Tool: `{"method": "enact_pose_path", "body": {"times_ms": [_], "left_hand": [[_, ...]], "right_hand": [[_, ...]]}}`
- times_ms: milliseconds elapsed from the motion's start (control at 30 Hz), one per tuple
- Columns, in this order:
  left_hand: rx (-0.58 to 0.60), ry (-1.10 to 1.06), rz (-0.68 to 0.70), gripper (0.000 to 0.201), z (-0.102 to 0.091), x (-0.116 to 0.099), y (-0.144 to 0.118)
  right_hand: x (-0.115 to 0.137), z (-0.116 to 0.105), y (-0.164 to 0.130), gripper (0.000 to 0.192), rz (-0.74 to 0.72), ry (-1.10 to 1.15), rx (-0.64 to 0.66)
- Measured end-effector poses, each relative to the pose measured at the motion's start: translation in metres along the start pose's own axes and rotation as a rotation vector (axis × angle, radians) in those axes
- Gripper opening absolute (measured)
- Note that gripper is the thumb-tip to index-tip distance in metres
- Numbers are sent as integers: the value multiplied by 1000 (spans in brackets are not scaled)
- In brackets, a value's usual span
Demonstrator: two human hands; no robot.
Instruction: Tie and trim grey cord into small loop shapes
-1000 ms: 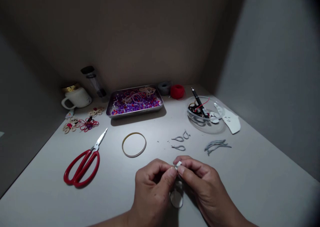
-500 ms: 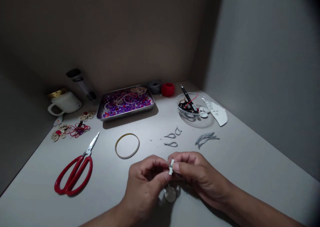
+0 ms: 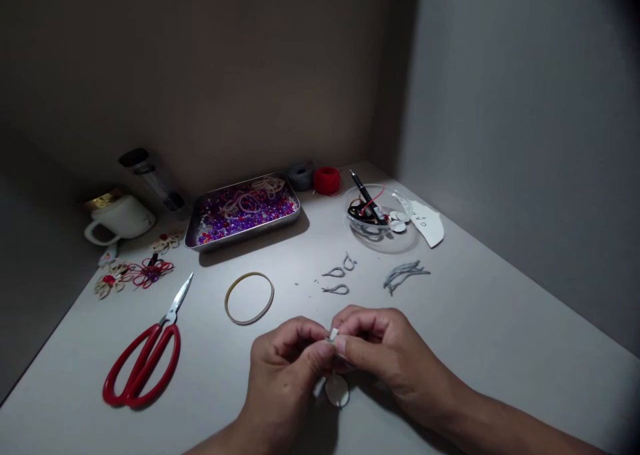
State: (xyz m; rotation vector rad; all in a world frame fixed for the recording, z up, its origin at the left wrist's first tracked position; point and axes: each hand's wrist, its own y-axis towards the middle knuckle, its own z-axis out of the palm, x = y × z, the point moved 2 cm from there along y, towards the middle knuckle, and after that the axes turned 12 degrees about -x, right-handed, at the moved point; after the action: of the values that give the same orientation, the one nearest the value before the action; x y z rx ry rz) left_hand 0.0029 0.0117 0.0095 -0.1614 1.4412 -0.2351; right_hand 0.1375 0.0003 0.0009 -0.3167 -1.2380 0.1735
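Between the fingertips of both hands is a small white strip (image 3: 334, 334), only partly visible. My left hand (image 3: 290, 368) pinches it from the left, thumb against fingers. From the right, my right hand (image 3: 380, 348) closes thumb and fingers on it as well. Just below the fingers shows a round pale disc (image 3: 337, 391) with a darker rim; whether it is joined to the strip I cannot tell. Beyond the hands lie grey cord loops (image 3: 336, 289) and a bundle of short grey cords (image 3: 405, 276).
Red-handled scissors (image 3: 145, 361) and a ring (image 3: 228, 301) lie to the left. Behind stands a metal tray (image 3: 250, 233) of beads, beside red thread (image 3: 327, 181) and grey thread (image 3: 301, 176). A clear bowl (image 3: 385, 241) holds a pen. A mug (image 3: 123, 218) and cord flowers (image 3: 150, 271) sit far left.
The white strip has turned and sunk further between the fingertips, so less of it shows. Both hands stay pinched together. The whole view has shifted slightly.
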Motion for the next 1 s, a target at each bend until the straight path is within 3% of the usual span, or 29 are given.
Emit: {"method": "enact_pose_path", "body": {"times_ms": [333,700,1000], "left_hand": [[-7,116,93,19,-4,1,-1],[-3,361,212,18,-4,-6,-1],[-17,508,304,15,-1,-3,-2]], "right_hand": [[8,0,-5,11,-271,-256,20],[10,-1,-3,10,-317,-322,54],[5,-1,-4,8,-320,-455,-22]]}}
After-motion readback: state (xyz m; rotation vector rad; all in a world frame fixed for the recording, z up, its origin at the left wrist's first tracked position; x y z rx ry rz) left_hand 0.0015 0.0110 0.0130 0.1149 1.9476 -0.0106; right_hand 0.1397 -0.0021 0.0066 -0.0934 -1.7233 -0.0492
